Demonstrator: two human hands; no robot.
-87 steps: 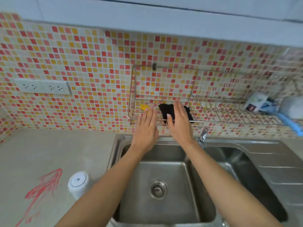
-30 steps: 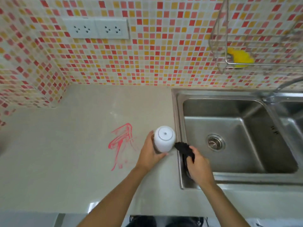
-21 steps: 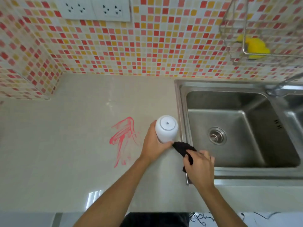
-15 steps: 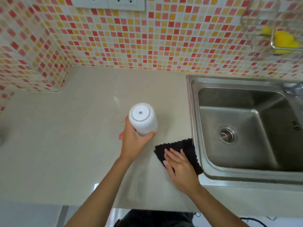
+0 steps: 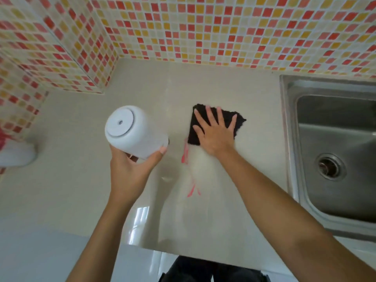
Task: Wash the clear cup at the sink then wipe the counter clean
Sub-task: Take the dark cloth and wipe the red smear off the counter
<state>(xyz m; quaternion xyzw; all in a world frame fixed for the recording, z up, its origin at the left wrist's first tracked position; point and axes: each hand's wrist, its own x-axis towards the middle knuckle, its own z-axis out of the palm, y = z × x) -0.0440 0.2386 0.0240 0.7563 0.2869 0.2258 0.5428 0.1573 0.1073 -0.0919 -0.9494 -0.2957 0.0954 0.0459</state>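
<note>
My left hand (image 5: 130, 169) grips a frosted white cup (image 5: 134, 132), held upside down and tilted above the beige counter (image 5: 81, 190). My right hand (image 5: 215, 131) lies flat with fingers spread on a black cloth (image 5: 195, 127), pressing it onto the counter. Remains of a red smear (image 5: 188, 171) run from the cloth's near left corner toward me; the rest is hidden under the cloth and hand.
The steel sink (image 5: 333, 151) with its drain (image 5: 329, 166) lies to the right of the cloth. Mosaic-tiled walls (image 5: 183, 31) close the back and left corner. A blurred white object (image 5: 16, 154) sits at the far left. The counter's front edge is near my body.
My left hand lifted the cup off the counter and carried it left. My right hand slid the black cloth from beside the sink onto the red smear, covering most of it.
</note>
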